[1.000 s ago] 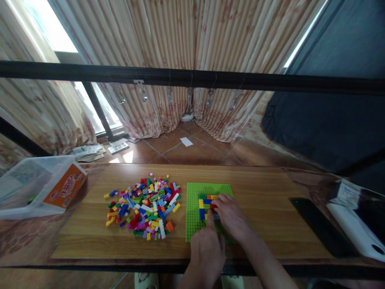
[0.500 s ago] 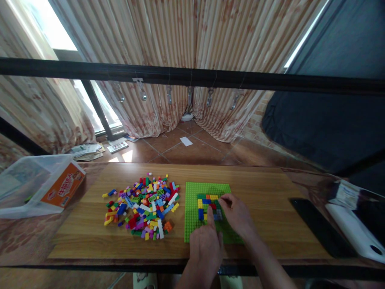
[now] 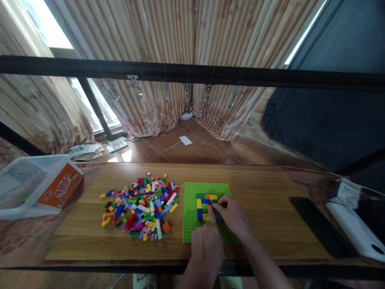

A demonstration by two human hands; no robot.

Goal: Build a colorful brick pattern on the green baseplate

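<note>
On the green baseplate (image 3: 190, 224) stands a low outline of toy bricks in blue, yellow, green and orange. Yellow bricks (image 3: 213, 197) run along its far side and a blue brick (image 3: 200, 214) is at its left. My left hand (image 3: 207, 243) reaches in from the near side, index finger stretched onto the bricks and the other fingers curled under. My right hand (image 3: 233, 214) pinches at the inner bricks, thumb and index finger together beside my left fingertip. A bit of red brick shows there. Both hands cover the structure's right and near parts.
A heap of loose mixed bricks (image 3: 141, 208) lies left of the baseplate on the wooden table (image 3: 255, 176). A clear plastic bin (image 3: 33, 168) with an orange label stands far left. A black slab (image 3: 321, 226) and a white object (image 3: 355, 230) are on the right. A black bar (image 3: 180, 74) crosses beyond.
My right hand has moved left and slightly nearer, its fingertips now by my left index fingertip over the red brick. My left hand stays almost in place. The view has shifted slightly.
</note>
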